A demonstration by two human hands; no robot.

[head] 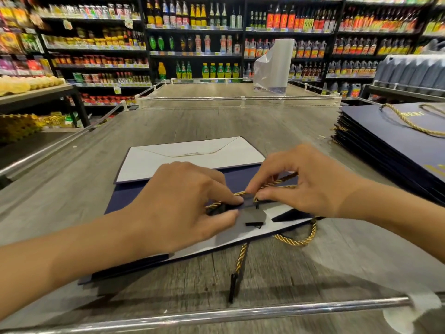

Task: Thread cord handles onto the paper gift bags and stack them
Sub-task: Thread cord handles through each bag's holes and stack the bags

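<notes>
- Flat on the wood-grain table (216, 121), dead centre, lies the navy paper gift bag (134, 196). Its white folded bottom flap points away from the person and its open mouth points toward them.
- Both hands are working at that mouth, nearly touching each other.
- The left grip (183, 203) has its fingers curled, thumb and forefinger pinched on the bag's top edge. The gold twisted cord handle (277, 182) runs right under that forefingertip.
- The right grip (308, 182) is curled too, thumb and forefinger nipping the same cord just beside the left fingertips. The rest of the cord loops back under the right palm.
- Just below the fingertips, a small black bar end (254, 223) lies on the grey inner face of the bag mouth.
- A second gold cord (298, 239) loops out from the bag's near right corner and trails off the bag toward the person, across the table. Its black tip (232, 288) sits near the metal rail (240, 312).
- Well off to the right there's a stack of finished navy bags (397, 145), with gold handles lying on the top one.
- At the far end of the table, behind a clear divider (240, 98), stands a roll of plastic bags (277, 66).
- Store shelves of bottles (192, 32) fill the background.
</notes>
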